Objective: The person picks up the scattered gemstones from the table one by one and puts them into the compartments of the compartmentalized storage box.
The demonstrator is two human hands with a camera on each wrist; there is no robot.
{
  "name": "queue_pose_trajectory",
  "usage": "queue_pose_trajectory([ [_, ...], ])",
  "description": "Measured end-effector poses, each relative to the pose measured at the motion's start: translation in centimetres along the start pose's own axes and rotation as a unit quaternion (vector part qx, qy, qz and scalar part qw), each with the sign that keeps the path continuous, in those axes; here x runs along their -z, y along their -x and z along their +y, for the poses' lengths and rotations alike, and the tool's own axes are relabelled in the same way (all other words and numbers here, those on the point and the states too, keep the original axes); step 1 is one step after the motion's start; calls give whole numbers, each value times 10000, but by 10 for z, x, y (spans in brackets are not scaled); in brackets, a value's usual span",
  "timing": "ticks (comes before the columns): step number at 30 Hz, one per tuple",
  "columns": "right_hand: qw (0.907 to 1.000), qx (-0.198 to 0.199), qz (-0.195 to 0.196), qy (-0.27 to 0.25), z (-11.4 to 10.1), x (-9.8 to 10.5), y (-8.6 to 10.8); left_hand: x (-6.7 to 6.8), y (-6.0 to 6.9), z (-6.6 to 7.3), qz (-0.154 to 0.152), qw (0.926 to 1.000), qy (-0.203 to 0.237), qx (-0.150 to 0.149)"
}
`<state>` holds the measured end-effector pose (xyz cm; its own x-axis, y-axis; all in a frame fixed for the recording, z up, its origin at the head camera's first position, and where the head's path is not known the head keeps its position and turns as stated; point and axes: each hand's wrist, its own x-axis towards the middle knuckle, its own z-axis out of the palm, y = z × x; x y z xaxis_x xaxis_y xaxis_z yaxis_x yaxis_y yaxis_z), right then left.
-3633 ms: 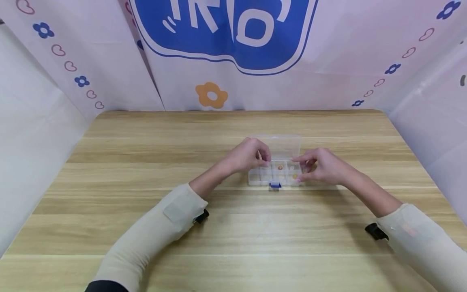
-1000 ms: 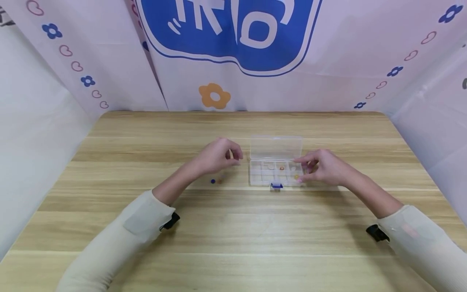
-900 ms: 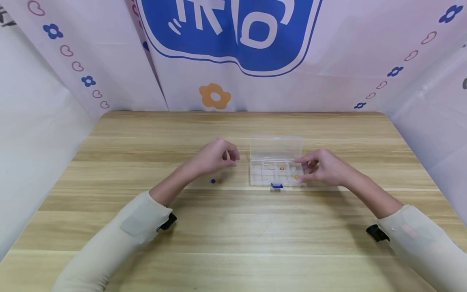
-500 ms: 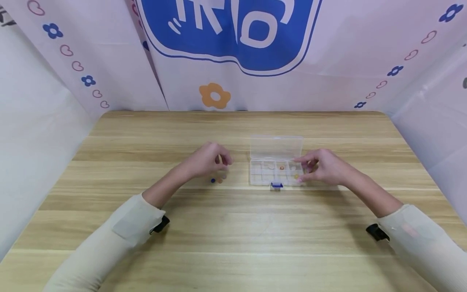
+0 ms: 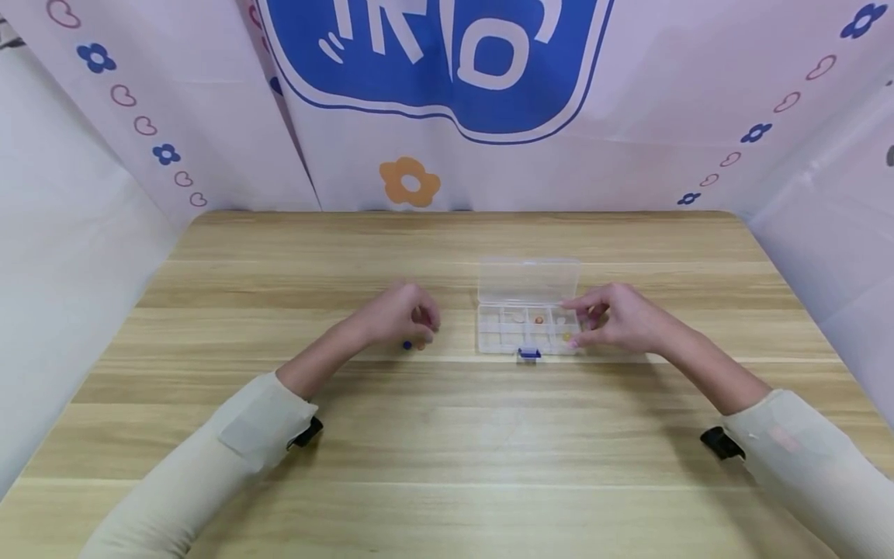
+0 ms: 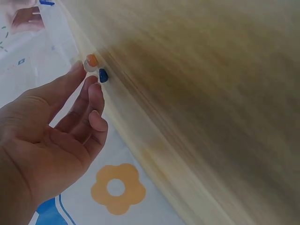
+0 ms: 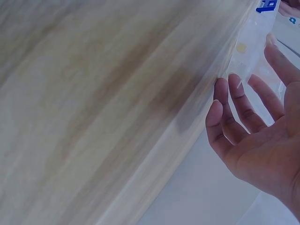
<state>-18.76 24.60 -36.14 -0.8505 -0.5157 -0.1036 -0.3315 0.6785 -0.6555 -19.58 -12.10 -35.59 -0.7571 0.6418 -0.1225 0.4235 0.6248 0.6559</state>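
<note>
My left hand is low over a few small polished stones on the table. In the left wrist view its thumb and forefinger stand on either side of a clear stone, the thumb close against it. An orange stone and a dark blue stone lie beside it. My right hand holds the right end of a clear plastic compartment box, thumb at the front, forefinger at the back corner. The box's lid stands raised. Inside sit an orange stone, a yellow stone and pale pieces.
The wooden table reaches back to a printed white cloth with a blue sign. A blue latch is on the box's front. White cloth also hangs at both sides. Dark devices sit at both sleeves' cuffs.
My left hand has moved from the box leftward and down to the loose stones, its fingertips lowering over the clear one. The right hand and the box have stayed in place.
</note>
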Motion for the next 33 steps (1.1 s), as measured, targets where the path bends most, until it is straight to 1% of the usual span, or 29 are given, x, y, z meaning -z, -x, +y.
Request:
queue_pose_trajectory([
  [2,10000,-23,-3,3,0,0,0,-1,0,0,-30,9999,-68,76],
  [4,10000,-40,-6,-4,0,0,0,-2,-1,0,-90,9997,-97,223],
  [8,10000,-62,-14,-30,0,0,0,-2,0,1,-178,9993,-151,304],
  [14,10000,-37,-5,-66,0,0,0,-1,0,0,-226,9994,-122,250],
  [22,10000,-1,-5,-48,1,0,-1,-1,-2,-3,-337,9989,-228,221],
  [33,10000,33,-3,-59,1,0,-1,-2,-2,-3,-350,9991,-112,191],
])
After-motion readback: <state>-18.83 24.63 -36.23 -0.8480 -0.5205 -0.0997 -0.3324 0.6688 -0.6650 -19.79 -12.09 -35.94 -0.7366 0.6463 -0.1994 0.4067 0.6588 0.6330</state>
